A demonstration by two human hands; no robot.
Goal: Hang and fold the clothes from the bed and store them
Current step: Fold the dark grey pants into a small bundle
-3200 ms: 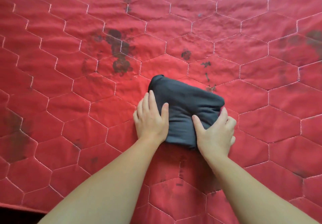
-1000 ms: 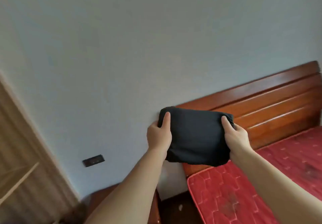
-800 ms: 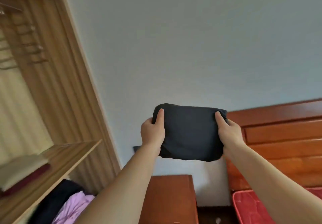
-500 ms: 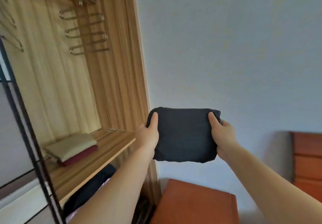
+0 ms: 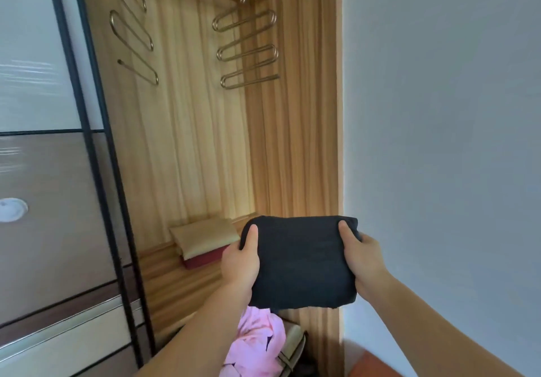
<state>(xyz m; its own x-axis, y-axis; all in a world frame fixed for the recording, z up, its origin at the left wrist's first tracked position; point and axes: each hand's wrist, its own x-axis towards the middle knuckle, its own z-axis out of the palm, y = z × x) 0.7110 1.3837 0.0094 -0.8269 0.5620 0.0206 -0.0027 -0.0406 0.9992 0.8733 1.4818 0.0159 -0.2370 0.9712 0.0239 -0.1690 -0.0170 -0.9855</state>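
Observation:
A folded dark grey garment (image 5: 300, 262) is held up in the air in front of an open wooden wardrobe (image 5: 307, 113). My left hand (image 5: 240, 262) grips its left edge, thumb on top. My right hand (image 5: 363, 259) grips its right edge the same way. Behind and left of the garment, a wardrobe shelf (image 5: 172, 277) carries a small stack of folded clothes: a beige piece (image 5: 203, 234) on a dark red one (image 5: 205, 259).
Metal zigzag hangers (image 5: 247, 48) hang from the rail at the top, more hangers (image 5: 131, 25) to the left. A sliding door with a black frame (image 5: 96, 157) stands at the left. Pink cloth (image 5: 257, 338) lies below the shelf. A grey wall (image 5: 439, 142) fills the right.
I lifted the folded dark garment off the red bed and turned left with it. The view has swung from the headboard and wall to the open wardrobe, now closer.

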